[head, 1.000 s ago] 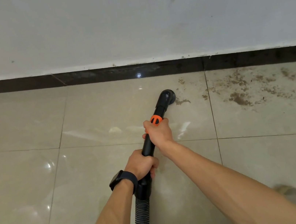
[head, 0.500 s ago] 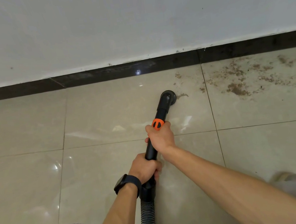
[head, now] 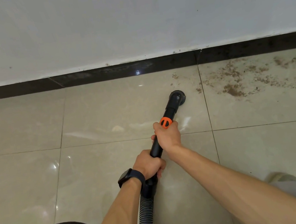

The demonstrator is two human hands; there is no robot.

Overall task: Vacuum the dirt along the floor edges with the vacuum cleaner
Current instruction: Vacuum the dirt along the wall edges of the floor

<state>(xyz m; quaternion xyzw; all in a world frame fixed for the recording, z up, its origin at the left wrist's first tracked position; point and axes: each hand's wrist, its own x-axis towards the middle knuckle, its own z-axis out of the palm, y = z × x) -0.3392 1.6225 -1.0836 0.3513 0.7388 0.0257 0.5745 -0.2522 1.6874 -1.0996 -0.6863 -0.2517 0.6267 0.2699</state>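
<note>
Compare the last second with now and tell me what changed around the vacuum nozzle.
The nozzle slid slightly right, toward the dirt patch; the small smear that lay just beside it no longer shows. Nothing was taken hold of or let go: the right hand still grips the wand under the orange collar, the left hand above the hose. The big patch looks unchanged.

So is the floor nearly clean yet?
Partway, by this view. Done: the tiles left of the nozzle look clean up to the baseboard. In hand: the left hand and right hand grip the wand, with the nozzle down beside the dirt. Left: that brown dirt spread to the nozzle's right, plus a few specks near the baseboard.
</note>
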